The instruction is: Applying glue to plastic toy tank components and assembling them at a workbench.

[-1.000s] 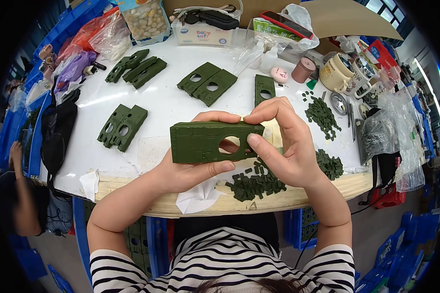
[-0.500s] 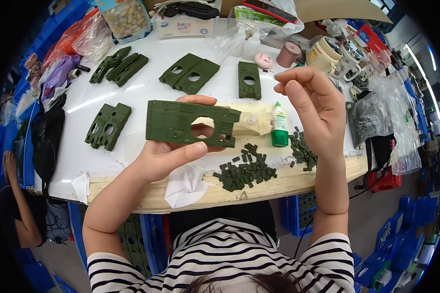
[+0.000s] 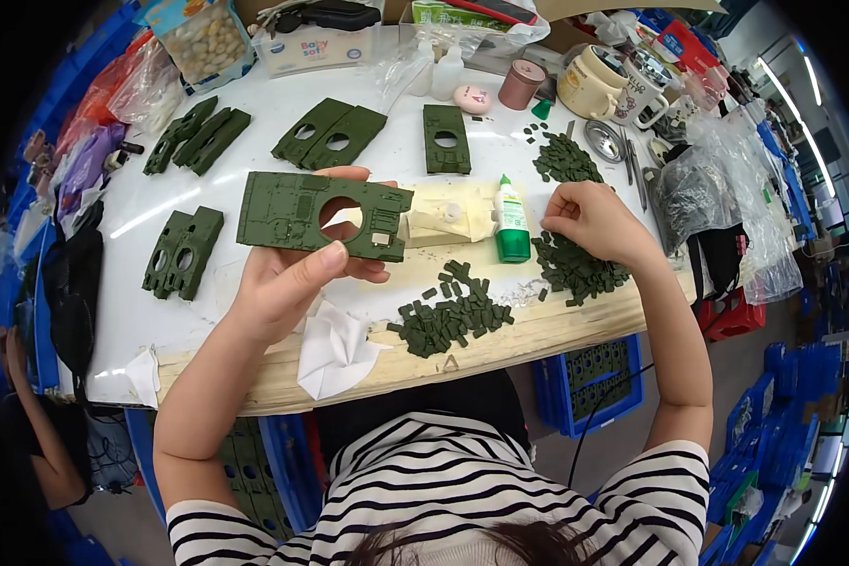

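My left hand point(image 3: 292, 283) grips a dark green plastic toy tank hull point(image 3: 288, 209) with a large round hole, held flat above the table, thumb along its near edge. My right hand point(image 3: 596, 222) is over a pile of small dark green plastic pieces point(image 3: 580, 274), its fingertips pinched together at the pile; whatever may be between them is too small to make out. A glue bottle point(image 3: 511, 226) with a green base stands just left of that hand. Beyond the hull's right end lies a cream-coloured block point(image 3: 451, 215), partly hidden.
Two more piles of small green pieces lie nearby, one at the table's near edge point(image 3: 453, 316). Several green hulls point(image 3: 446, 137) rest farther back and left. White paper point(image 3: 338, 354) lies in front. Mugs point(image 3: 590, 83), a tin point(image 3: 522, 85) and tweezers point(image 3: 639, 174) are at the right.
My right hand has come down from its raised, open pose to the small pieces, and its fingers have closed. My left hand still holds the hull; the whole view has shifted.
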The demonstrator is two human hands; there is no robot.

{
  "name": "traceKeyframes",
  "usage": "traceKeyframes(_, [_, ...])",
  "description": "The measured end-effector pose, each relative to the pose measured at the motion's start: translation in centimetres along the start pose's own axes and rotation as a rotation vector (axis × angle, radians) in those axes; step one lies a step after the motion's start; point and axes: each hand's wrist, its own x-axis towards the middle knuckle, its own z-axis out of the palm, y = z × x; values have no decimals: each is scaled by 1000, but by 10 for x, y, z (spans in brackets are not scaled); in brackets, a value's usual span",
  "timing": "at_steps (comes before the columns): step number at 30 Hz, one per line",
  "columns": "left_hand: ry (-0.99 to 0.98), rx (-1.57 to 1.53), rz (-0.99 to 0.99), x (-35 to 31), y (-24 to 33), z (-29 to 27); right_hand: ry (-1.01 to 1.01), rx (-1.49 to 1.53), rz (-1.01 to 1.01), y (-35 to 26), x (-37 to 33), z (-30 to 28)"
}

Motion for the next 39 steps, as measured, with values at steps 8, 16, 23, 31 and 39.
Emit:
traceKeyframes(8, [4, -1, 8, 3, -2, -4, 192, 133, -212, -25, -10, -8])
traceKeyframes(16, [28, -134, -43, 5, 7, -7, 323, 485, -592, -114, 11, -14])
traceKeyframes(23, [91, -172, -78, 7, 13, -10, 100, 832, -479, -121, 27, 16])
traceKeyframes(31, [117, -178, -130, 3, 11, -8, -93, 1083, -347, -112, 27, 24])
traceKeyframes(39, [106, -171, -144, 5, 11, -8, -87, 1200, -272, -117, 25, 21])
